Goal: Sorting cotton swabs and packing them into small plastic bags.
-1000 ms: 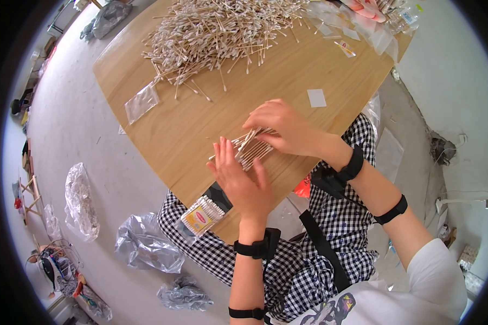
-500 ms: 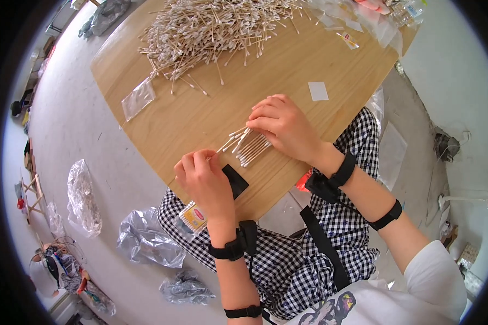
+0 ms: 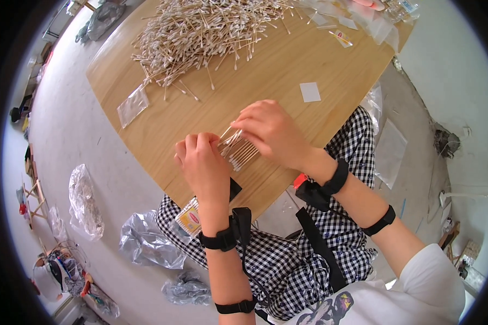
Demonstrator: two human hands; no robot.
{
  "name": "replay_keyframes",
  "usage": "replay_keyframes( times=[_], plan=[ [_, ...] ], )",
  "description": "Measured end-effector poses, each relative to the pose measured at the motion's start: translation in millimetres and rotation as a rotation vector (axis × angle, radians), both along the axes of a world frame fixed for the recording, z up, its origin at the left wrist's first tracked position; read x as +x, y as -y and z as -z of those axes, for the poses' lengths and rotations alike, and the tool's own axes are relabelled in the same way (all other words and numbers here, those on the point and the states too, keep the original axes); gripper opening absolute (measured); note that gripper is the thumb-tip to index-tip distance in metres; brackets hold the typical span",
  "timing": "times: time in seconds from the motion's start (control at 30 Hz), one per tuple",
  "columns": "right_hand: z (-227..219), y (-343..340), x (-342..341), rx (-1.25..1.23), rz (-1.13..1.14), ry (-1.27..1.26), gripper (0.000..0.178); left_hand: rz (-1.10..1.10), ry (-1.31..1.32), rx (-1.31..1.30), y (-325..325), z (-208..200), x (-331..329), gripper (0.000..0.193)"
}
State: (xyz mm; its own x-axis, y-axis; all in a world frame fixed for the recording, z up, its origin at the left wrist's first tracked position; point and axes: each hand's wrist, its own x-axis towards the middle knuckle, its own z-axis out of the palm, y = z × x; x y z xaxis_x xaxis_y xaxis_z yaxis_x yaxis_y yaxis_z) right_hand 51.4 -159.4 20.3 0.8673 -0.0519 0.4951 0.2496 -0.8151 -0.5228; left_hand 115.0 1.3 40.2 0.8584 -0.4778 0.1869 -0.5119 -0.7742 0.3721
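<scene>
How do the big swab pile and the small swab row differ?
Size: the swab pile is far larger than the swab row. Order: the pile's swabs cross haphazardly; the row's mostly lie side by side. Place: the row lies between left hand and right hand, the pile beyond them. Both: white-tipped swabs on the wooden table.

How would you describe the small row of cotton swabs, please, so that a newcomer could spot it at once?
Find the wooden table, then the left hand and right hand over its near part. The row of swabs lies between them, laid side by side, unlike the big jumbled pile farther back.
</scene>
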Motion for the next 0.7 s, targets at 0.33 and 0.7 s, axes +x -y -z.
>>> replay_keyframes(
  times=[0.33, 0.7],
  plan=[
    [8.3, 21.2, -31.9, 0.068, 0.202, -0.061, 0.033, 0.083, 0.016, 0.097, 32.8, 22.0, -64.2, 0.093],
    [11.9, 33.1, -16.5, -0.082, 0.111, -0.016, 0.018, 0.146, 0.041, 0.161, 32.1, 26.9, -60.9, 0.098]
  ],
)
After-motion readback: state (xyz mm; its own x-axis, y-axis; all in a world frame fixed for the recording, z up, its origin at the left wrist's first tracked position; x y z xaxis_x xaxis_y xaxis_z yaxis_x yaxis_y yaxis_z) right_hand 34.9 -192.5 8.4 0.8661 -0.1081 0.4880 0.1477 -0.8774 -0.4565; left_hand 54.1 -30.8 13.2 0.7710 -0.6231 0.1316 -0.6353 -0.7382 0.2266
